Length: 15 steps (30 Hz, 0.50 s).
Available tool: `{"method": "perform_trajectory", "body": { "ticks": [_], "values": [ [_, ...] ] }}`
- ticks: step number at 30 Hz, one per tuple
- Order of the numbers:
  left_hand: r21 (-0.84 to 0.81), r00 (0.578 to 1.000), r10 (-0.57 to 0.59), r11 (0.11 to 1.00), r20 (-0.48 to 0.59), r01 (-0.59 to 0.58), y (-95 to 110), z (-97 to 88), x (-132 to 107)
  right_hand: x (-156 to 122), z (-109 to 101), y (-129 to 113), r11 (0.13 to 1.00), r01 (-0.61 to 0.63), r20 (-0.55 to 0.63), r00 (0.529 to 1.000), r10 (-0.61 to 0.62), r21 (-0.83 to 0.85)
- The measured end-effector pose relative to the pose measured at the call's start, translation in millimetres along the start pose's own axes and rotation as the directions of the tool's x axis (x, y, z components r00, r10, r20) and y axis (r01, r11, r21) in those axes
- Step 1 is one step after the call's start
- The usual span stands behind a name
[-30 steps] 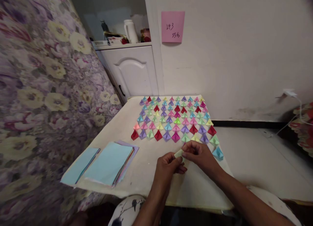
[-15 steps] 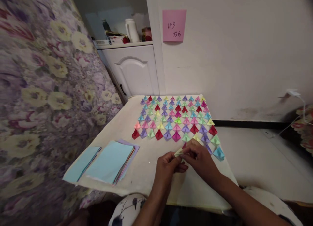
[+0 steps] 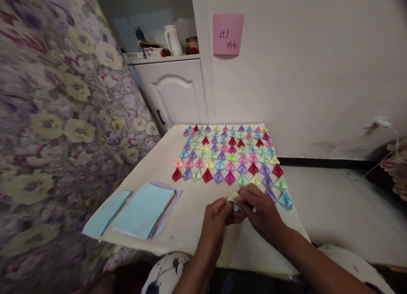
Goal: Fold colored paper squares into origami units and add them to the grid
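Note:
A small pale yellow folded paper [image 3: 233, 197] is pinched between my two hands, above the near right part of the table. My left hand [image 3: 219, 213] is closed on its left side, thumb on top. On the other side, the thumb and fingers of my right hand [image 3: 259, 207] are closed on the paper's right edge. Fingers cover much of its lower part. Just beyond my hands lie rows of small folded paper pieces [image 3: 230, 177] in red, purple, green, blue, pink and yellow. A blue folded piece [image 3: 285, 200] sits to the right of my right hand.
On the left of the cream-covered table [image 3: 190, 226] lie a large stack of coloured paper sheets [image 3: 144, 209] and a narrower stack [image 3: 106, 211], both with light blue on top. A floral curtain [image 3: 73, 158] hangs along the left. A white cabinet [image 3: 178, 90] and wall stand behind.
The yellow paper has turned a little in my fingers and shows a wider face. Both hands stay nearly in the same place, with small finger movements.

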<state>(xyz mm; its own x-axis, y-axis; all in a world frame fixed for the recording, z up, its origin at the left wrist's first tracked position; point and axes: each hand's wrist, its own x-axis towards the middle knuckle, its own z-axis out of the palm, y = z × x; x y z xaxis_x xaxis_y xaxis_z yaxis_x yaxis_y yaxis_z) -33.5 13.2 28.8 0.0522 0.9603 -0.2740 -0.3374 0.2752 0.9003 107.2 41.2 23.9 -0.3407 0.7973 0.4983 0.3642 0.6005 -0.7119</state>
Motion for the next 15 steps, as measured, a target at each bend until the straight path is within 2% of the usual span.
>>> {"method": "perform_trajectory", "body": {
  "ticks": [5, 15],
  "values": [
    [-0.040, 1.000, 0.017, 0.999, -0.027, -0.018, -0.5, -1.0, 0.7, -1.8, 0.0, -2.0, 0.991, 0.104, 0.060, 0.993, -0.099, -0.089],
    [-0.142, 0.999, -0.011, 0.990, -0.042, 0.004, -4.8, -7.8, 5.2, -6.4, 4.7, -5.1, 0.960, 0.122, 0.137, 0.987, -0.089, -0.254]
  ]
}}
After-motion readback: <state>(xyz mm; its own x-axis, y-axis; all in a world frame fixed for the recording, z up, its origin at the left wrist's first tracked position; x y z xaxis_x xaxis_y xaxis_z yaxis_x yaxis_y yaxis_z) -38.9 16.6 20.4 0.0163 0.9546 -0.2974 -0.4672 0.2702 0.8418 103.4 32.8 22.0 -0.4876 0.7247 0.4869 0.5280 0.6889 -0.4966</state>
